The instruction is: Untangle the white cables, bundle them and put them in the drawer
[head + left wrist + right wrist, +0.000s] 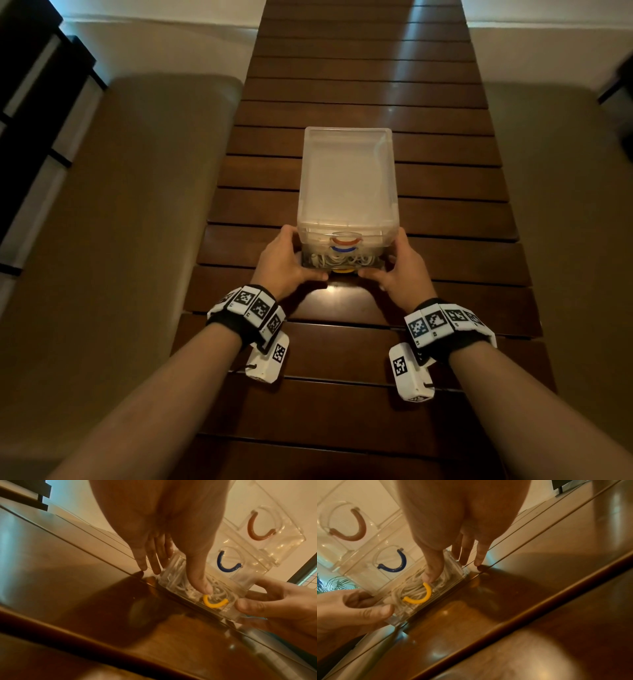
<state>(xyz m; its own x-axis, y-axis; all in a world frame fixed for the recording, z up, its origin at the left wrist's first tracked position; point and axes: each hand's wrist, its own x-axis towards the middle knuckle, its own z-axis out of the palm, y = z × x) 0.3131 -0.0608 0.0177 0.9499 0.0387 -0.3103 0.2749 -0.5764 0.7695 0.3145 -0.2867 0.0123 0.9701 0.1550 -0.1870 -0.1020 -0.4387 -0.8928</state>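
Observation:
A clear plastic drawer unit (346, 178) stands on the wooden slat table (342, 346). It has three drawers, with red, blue and yellow handles. The white cables (342, 259) lie bunched inside the bottom drawer, behind the yellow handle (214, 603). My left hand (291, 263) is at the unit's left front corner, its thumb pressing the drawer front and its straight fingers along the side. My right hand (400, 270) mirrors it at the right corner. In the right wrist view the right hand (447, 570) presses its thumb just above the yellow handle (421, 596), with the cables (409, 589) behind it.
The table is long and narrow and runs away from me. Padded tan benches flank it on the left (137, 205) and on the right (565, 205). A dark railing (30, 102) stands at the far left.

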